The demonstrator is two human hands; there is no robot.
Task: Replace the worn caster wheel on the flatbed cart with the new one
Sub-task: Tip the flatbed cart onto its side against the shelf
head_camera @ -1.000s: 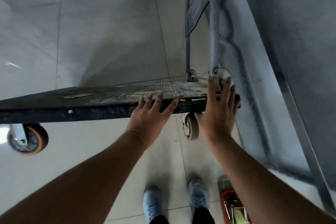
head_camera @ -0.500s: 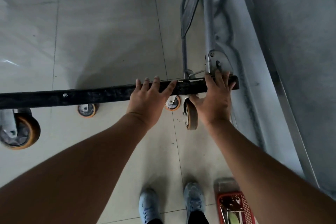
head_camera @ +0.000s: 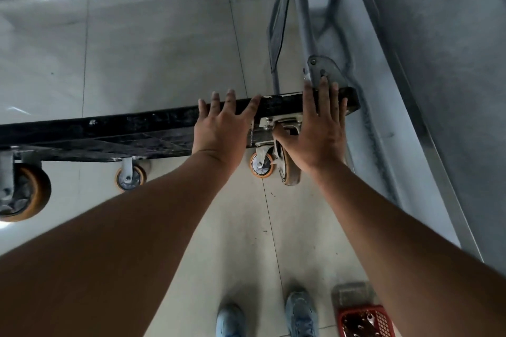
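The black flatbed cart (head_camera: 131, 128) is tipped up on its side, its underside turned toward me. My left hand (head_camera: 223, 126) lies flat against the raised edge with fingers spread. My right hand (head_camera: 321, 128) presses on the cart's corner by the handle bracket, fingers straight, thumb against the caster mounting plate (head_camera: 282, 122). Under that plate hangs a dirty, pale caster wheel (head_camera: 290, 169). Orange-rimmed casters show at the left (head_camera: 26, 191), the middle (head_camera: 130, 179) and beside the pale one (head_camera: 261, 164).
The cart's grey folding handle (head_camera: 304, 13) leans toward a grey metal wall (head_camera: 438, 63) on the right. A red basket (head_camera: 365, 321) holding tools stands on the tiled floor by my shoes (head_camera: 299, 312).
The cart has tipped further up: its top deck was visible, then only the edge, and now the underside and all casters show. Both hands stayed on the edge.
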